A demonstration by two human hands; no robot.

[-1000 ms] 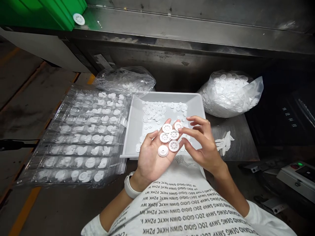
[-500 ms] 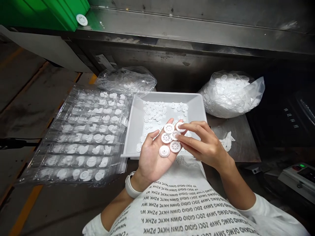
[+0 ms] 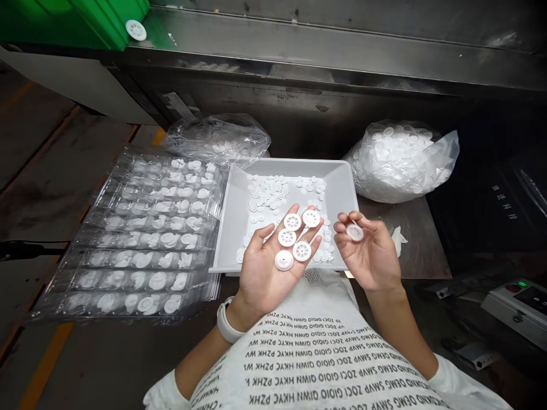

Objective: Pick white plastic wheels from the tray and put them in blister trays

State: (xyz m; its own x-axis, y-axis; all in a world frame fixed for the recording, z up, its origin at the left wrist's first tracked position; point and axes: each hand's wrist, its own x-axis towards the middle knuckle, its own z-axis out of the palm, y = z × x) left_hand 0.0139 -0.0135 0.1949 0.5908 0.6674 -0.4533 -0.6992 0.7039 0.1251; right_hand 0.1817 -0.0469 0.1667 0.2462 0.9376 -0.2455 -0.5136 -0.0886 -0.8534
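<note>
Spread flat and palm up, the left hand bears five white wheels lying loose on palm and fingers, not clasped; the right hand pinches a single white disc between thumb and fingers. Beneath them is the grey tray, the left hand above its near part, the right above its right edge. All the wheels look like moulded plastic, so probably light, stiff and rather slick, liable to slide should the palm tip. Their outer rims seem the best place to hold, with light fingertip pressure. Smaller-looking white pieces lie scattered in the tray. Thin spokes are likely the fragile part.
</note>
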